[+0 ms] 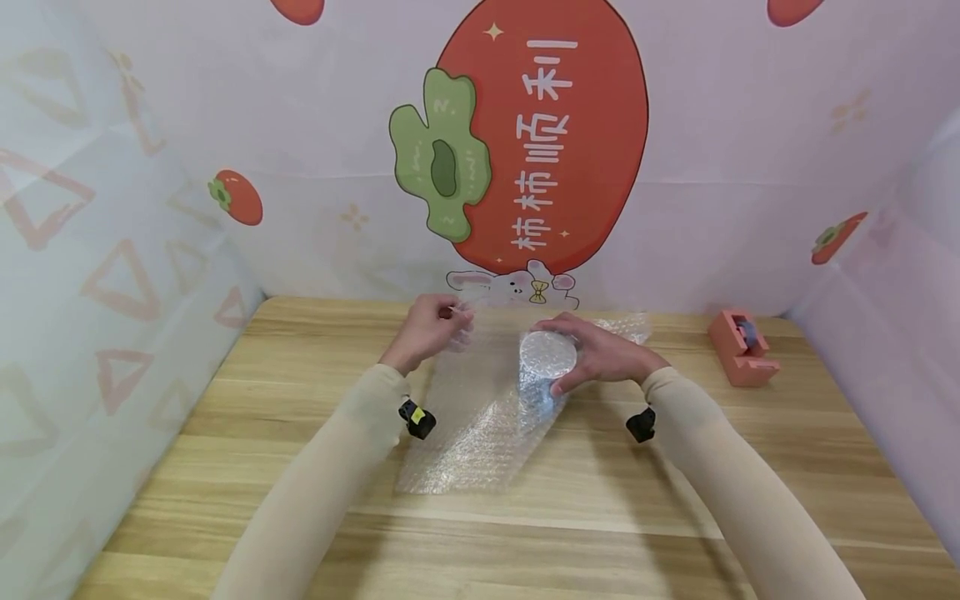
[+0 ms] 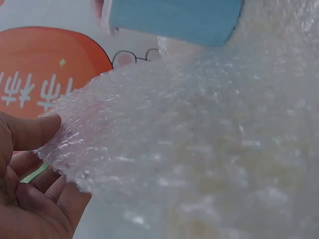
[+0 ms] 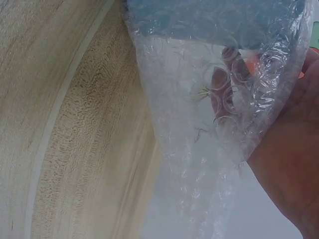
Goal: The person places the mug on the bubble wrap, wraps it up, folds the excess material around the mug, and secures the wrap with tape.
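A blue cylinder with a round white top [image 1: 548, 354] stands on a sheet of bubble wrap [image 1: 461, 433], partly covered by it. My right hand [image 1: 611, 354] grips the cylinder from its right side, thumb in front and fingers behind, with bubble wrap between. Its blue side [image 2: 174, 20] fills the top of the left wrist view. Up and to the left, my left hand [image 1: 429, 331] pinches the raised edge of the wrap between thumb and fingers. In the right wrist view, fingers show through the clear wrap [image 3: 194, 119].
A pink tape dispenser [image 1: 742, 348] with a roll in it stands at the back right of the wooden table [image 1: 525, 542]. Behind the table hangs a printed cloth backdrop [image 1: 322, 108], with more cloth along both sides.
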Demonstrator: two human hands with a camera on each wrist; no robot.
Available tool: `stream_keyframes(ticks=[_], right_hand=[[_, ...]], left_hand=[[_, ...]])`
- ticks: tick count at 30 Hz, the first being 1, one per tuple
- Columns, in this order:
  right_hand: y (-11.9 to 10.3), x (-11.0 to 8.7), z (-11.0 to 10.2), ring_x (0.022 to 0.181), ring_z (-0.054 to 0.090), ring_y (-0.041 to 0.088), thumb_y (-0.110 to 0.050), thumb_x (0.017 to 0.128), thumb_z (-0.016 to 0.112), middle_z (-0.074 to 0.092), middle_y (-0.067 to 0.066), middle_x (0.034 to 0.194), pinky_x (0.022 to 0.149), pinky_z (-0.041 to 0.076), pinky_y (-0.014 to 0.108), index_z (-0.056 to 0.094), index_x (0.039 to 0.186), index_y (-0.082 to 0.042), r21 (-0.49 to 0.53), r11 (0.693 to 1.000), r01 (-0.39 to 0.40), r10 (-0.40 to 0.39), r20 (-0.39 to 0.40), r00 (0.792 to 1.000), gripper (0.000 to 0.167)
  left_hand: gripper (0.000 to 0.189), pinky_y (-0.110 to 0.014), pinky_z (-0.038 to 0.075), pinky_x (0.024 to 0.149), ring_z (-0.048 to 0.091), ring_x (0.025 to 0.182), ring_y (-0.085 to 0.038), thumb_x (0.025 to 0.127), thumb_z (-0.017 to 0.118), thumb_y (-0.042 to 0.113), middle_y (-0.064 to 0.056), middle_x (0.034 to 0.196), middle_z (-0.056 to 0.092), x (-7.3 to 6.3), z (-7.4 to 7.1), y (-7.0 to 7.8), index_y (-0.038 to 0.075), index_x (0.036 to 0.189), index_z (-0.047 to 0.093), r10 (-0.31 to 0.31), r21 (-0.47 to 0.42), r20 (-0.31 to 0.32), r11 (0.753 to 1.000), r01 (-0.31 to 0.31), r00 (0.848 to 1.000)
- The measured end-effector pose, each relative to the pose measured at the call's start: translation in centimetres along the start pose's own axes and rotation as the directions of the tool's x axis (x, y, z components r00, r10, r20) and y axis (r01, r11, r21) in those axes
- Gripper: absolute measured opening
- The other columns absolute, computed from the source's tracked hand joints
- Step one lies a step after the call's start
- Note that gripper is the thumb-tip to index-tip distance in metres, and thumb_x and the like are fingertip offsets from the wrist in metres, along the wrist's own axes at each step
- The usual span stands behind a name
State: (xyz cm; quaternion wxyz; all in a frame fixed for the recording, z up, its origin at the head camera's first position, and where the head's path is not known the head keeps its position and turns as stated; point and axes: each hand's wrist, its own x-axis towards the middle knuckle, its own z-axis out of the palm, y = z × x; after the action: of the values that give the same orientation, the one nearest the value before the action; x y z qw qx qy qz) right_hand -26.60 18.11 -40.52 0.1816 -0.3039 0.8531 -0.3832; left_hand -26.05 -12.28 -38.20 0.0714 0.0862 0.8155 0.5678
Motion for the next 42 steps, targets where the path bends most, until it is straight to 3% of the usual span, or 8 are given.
stream_keyframes(ticks=[4,11,18,23,27,31,34,42], right_hand=[[0.0,0.0,0.1,0.129,0.040,0.028,-0.039,0.066,0.097,0.044,0.003,0.140,0.111,0.033,0.060,0.048,0.150,-0.021,-0.008,1.000,0.004,-0.004,-0.001,1.000,0.099],[0.1,0.1,0.1,0.127,0.042,0.026,-0.035,0.067,0.097,0.046,0.002,0.135,0.112,0.032,0.057,0.048,0.150,-0.020,0.003,1.000,0.022,-0.022,-0.005,1.000,0.097],[0.0,0.0,0.1,0.126,0.042,0.025,-0.033,0.068,0.096,0.046,0.003,0.134,0.112,0.032,0.057,0.048,0.150,-0.020,0.026,0.999,0.029,-0.029,0.001,1.000,0.096],[0.0,0.0,0.1,0.127,0.042,0.025,-0.033,0.067,0.097,0.046,0.003,0.134,0.112,0.032,0.057,0.048,0.150,-0.023,0.022,0.999,0.027,-0.027,0.001,1.000,0.096],[0.1,0.0,0.1,0.126,0.043,0.025,-0.034,0.067,0.097,0.046,0.003,0.134,0.111,0.033,0.057,0.048,0.149,-0.023,0.018,0.999,0.029,-0.029,0.001,1.000,0.096],[0.1,0.1,0.1,0.126,0.043,0.026,-0.034,0.067,0.097,0.046,0.004,0.134,0.110,0.034,0.057,0.049,0.149,-0.023,0.015,0.999,0.030,-0.030,0.004,1.000,0.096],[0.1,0.0,0.1,0.128,0.042,0.026,-0.034,0.067,0.096,0.045,0.004,0.137,0.110,0.034,0.059,0.048,0.150,-0.021,0.013,0.999,0.030,-0.030,0.004,1.000,0.096],[0.2,0.1,0.2,0.128,0.043,0.026,-0.035,0.067,0.097,0.048,0.002,0.137,0.111,0.034,0.058,0.051,0.148,-0.015,0.018,0.999,0.036,-0.036,-0.004,0.999,0.095]], left_hand=[[0.019,-0.035,0.061,0.067,0.070,0.078,-0.027,0.102,0.060,0.009,-0.024,0.095,0.069,-0.4,0.7,0.9,-0.005,0.112,0.069,0.059,0.020,0.014,0.998,-0.059,0.998],[0.019,-0.032,0.060,0.064,0.070,0.077,-0.025,0.100,0.065,0.012,-0.013,0.088,0.072,-1.3,2.1,2.8,-0.002,0.109,0.075,0.161,0.146,0.030,0.976,-0.164,0.987],[0.018,-0.030,0.058,0.061,0.070,0.076,-0.031,0.098,0.067,0.013,-0.010,0.084,0.070,-1.7,3.0,3.6,0.001,0.107,0.077,0.185,0.198,0.028,0.962,-0.187,0.982],[0.018,-0.029,0.057,0.061,0.070,0.075,-0.025,0.098,0.068,0.013,-0.008,0.095,0.074,-1.7,3.3,3.7,0.002,0.108,0.079,0.219,0.261,0.025,0.940,-0.218,0.975],[0.018,-0.029,0.056,0.065,0.067,0.078,-0.019,0.098,0.067,0.011,-0.007,0.098,0.075,-1.6,3.5,3.6,0.005,0.111,0.079,0.284,0.329,0.017,0.904,-0.273,0.959],[0.020,-0.029,0.054,0.067,0.066,0.082,-0.017,0.098,0.067,0.009,-0.006,0.095,0.075,-1.5,3.7,3.5,0.006,0.116,0.077,0.316,0.354,0.004,0.887,-0.297,0.949],[0.019,-0.029,0.054,0.068,0.067,0.083,-0.018,0.097,0.069,0.007,-0.005,0.101,0.075,-1.7,3.9,3.6,0.006,0.113,0.078,0.353,0.376,0.002,0.867,-0.328,0.936],[0.013,-0.024,0.057,0.073,0.068,0.094,-0.020,0.092,0.073,0.002,-0.007,0.110,0.072,-2.3,5.3,3.4,0.003,0.103,0.080,0.498,0.428,0.036,0.776,-0.464,0.866]])
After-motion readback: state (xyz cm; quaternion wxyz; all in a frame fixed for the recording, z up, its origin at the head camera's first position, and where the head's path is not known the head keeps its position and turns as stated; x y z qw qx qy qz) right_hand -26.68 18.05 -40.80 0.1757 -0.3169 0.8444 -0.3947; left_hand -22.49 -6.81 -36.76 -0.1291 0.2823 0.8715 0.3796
